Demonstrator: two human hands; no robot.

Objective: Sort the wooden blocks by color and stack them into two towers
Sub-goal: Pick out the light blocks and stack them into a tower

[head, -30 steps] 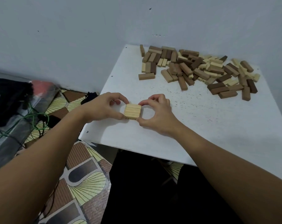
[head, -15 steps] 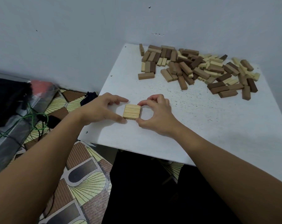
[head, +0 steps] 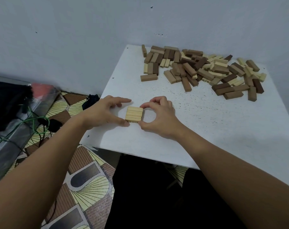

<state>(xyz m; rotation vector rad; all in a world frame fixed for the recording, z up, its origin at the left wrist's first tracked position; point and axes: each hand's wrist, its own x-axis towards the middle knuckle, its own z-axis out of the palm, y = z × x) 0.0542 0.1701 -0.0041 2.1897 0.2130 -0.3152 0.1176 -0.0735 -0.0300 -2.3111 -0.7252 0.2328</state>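
Four pale blocks (head: 134,114) lie side by side as a flat square near the white bench's (head: 206,138) front edge. The left hand (head: 105,113) has a released grip, its thumb touching the square's near corner, while the right hand (head: 158,116) pinches its right edge. A mixed pile of brown and pale blocks (head: 203,70) sprawls well apart at the far side (a black bag (head: 6,101) and green cable (head: 33,124) lie on the patterned floor (head: 84,184) at left).

Pale blocks (head: 134,114), brown pile (head: 205,70), white table (head: 223,129)

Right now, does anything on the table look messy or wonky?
Yes. The pile of wooden blocks at the far side of the white table is a jumble, light and brown mixed, pointing every way. The row of light blocks between the left hand and right hand sits neat and square.
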